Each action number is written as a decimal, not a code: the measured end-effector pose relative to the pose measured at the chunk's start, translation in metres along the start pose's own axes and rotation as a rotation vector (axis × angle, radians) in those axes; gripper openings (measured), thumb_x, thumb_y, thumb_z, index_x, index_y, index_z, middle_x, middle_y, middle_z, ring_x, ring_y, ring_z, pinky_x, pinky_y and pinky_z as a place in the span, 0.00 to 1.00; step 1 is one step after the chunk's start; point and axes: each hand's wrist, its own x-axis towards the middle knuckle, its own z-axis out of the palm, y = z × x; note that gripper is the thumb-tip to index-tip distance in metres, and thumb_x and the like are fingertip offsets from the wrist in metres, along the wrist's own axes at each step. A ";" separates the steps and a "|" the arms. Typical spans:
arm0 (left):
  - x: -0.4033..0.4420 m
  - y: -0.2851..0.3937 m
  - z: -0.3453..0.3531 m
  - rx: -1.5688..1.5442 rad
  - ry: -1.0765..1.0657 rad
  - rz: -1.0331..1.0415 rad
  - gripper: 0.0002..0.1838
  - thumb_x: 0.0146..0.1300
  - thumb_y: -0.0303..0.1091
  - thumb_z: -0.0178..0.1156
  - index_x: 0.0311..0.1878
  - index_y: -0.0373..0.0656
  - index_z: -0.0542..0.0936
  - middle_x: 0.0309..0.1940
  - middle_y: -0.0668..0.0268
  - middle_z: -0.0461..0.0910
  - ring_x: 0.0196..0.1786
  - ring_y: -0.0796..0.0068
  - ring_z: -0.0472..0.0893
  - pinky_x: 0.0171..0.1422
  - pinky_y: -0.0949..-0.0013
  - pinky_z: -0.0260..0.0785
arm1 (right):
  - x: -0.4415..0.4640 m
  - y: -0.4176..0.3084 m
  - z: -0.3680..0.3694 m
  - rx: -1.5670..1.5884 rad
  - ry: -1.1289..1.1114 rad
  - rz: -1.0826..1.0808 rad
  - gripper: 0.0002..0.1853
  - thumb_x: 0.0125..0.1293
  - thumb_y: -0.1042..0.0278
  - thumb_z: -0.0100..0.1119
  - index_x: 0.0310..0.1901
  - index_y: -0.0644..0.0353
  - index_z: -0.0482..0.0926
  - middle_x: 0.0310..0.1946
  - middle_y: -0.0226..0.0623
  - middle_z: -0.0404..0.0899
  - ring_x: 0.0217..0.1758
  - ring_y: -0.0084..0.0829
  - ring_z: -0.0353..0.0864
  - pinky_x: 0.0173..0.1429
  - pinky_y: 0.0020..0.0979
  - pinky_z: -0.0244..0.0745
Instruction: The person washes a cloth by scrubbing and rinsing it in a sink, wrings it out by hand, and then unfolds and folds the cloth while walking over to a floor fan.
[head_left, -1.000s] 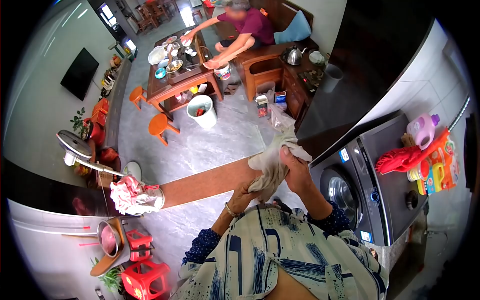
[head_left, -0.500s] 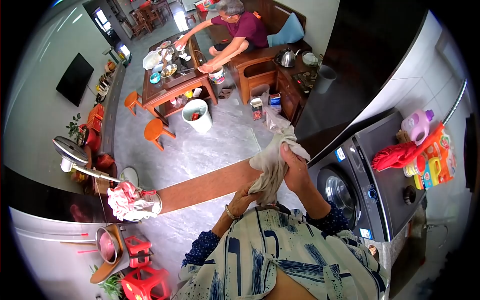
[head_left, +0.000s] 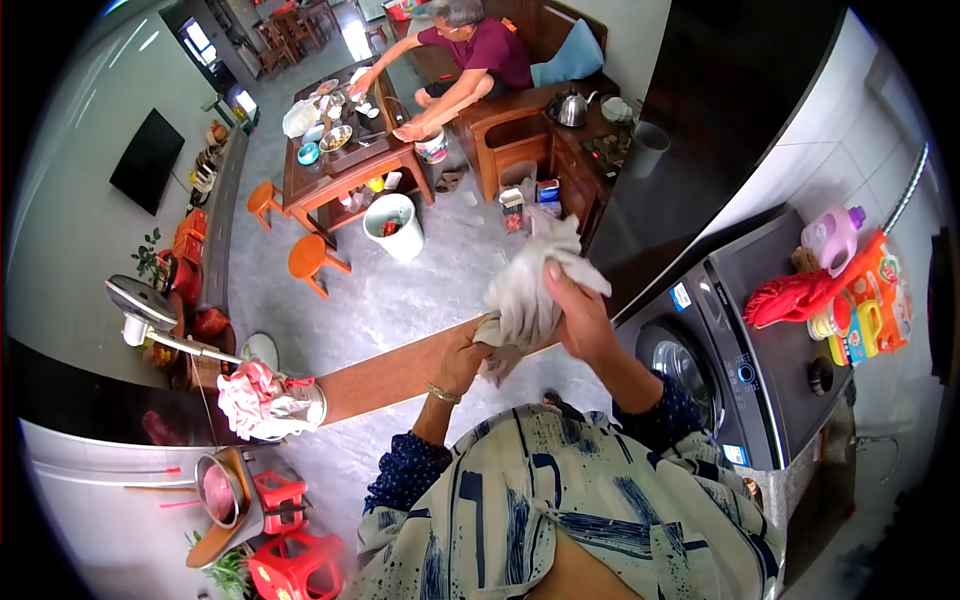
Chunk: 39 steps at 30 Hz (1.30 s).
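pale cloth (head_left: pixel 527 300) held | lower end gripped by L hand (head_left: pixel 461 364) fingers | upper part pinched by R hand (head_left: pixel 586 322) fingers | washer (head_left: pixel 738 345) seen on R side

Shows matt, wrinkled fabric in the cloth (head_left: pixel 527 300), shiny metal on the kettle (head_left: pixel 569 109), glossy plastic on the red stool (head_left: pixel 276 568).

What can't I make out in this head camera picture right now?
Head view:
Right hand: fingers behind the cloth, thumb excepted.
Left hand: fingertips hidden by the cloth.
Washing machine: door partly covered by the right sleeve.
Nearer red stool: partly cut off by bottom edge.
Orange packet: lettering too small.
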 end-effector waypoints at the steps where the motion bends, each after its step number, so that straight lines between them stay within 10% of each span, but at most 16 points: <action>1: 0.004 -0.002 0.003 0.008 -0.036 -0.007 0.19 0.56 0.21 0.48 0.53 0.32 0.74 0.43 0.63 0.79 0.42 0.75 0.78 0.47 0.73 0.71 | 0.011 -0.003 -0.004 0.000 0.002 0.000 0.17 0.72 0.61 0.47 0.55 0.62 0.70 0.50 0.32 0.74 0.50 0.24 0.74 0.56 0.29 0.68; 7: -0.025 0.023 0.037 -0.351 -0.189 -0.037 0.26 0.64 0.32 0.51 0.64 0.32 0.61 0.52 0.53 0.75 0.49 0.63 0.79 0.49 0.65 0.72 | 0.038 0.076 -0.105 -0.026 0.047 0.401 0.21 0.70 0.49 0.45 0.48 0.60 0.76 0.39 0.32 0.79 0.45 0.26 0.78 0.54 0.29 0.71; 10: -0.032 -0.009 0.000 -0.402 -0.111 -0.072 0.24 0.65 0.37 0.52 0.60 0.33 0.67 0.50 0.56 0.76 0.49 0.64 0.78 0.54 0.64 0.70 | -0.019 0.119 -0.147 -0.300 0.065 0.884 0.34 0.66 0.31 0.33 0.35 0.57 0.77 0.20 0.33 0.77 0.18 0.28 0.75 0.22 0.25 0.69; 13: -0.036 -0.008 -0.009 -0.469 0.105 -0.065 0.21 0.64 0.38 0.54 0.56 0.33 0.72 0.50 0.58 0.76 0.54 0.66 0.75 0.59 0.63 0.67 | -0.043 0.136 -0.151 -0.257 0.083 0.927 0.33 0.67 0.32 0.33 0.34 0.58 0.75 0.19 0.36 0.76 0.19 0.28 0.75 0.22 0.26 0.69; 19: 0.039 0.067 -0.047 -0.534 0.154 0.168 0.16 0.65 0.37 0.55 0.53 0.39 0.73 0.47 0.64 0.79 0.50 0.69 0.77 0.58 0.63 0.68 | -0.029 0.101 -0.119 -0.290 0.068 0.631 0.26 0.69 0.41 0.40 0.38 0.58 0.75 0.23 0.32 0.77 0.24 0.23 0.76 0.27 0.24 0.69; 25: 0.121 0.177 -0.081 -0.860 -0.340 0.294 0.26 0.70 0.41 0.43 0.61 0.27 0.63 0.60 0.47 0.68 0.63 0.52 0.69 0.70 0.53 0.56 | -0.040 0.094 -0.116 -0.290 0.089 0.559 0.23 0.69 0.42 0.42 0.36 0.56 0.73 0.23 0.29 0.75 0.24 0.21 0.75 0.27 0.22 0.68; 28: 0.129 0.201 -0.072 -0.650 -0.174 0.335 0.26 0.69 0.41 0.42 0.61 0.26 0.63 0.59 0.46 0.69 0.62 0.52 0.69 0.70 0.53 0.55 | -0.036 0.086 -0.120 -0.276 0.127 0.583 0.22 0.69 0.43 0.42 0.37 0.57 0.74 0.22 0.29 0.76 0.22 0.21 0.74 0.26 0.22 0.67; 39: 0.120 0.132 -0.046 -0.558 -0.244 0.128 0.25 0.65 0.40 0.51 0.60 0.32 0.68 0.55 0.54 0.74 0.60 0.58 0.73 0.65 0.57 0.64 | -0.026 0.068 -0.128 -0.302 0.156 0.464 0.19 0.70 0.48 0.45 0.38 0.57 0.75 0.25 0.29 0.76 0.27 0.21 0.75 0.29 0.21 0.68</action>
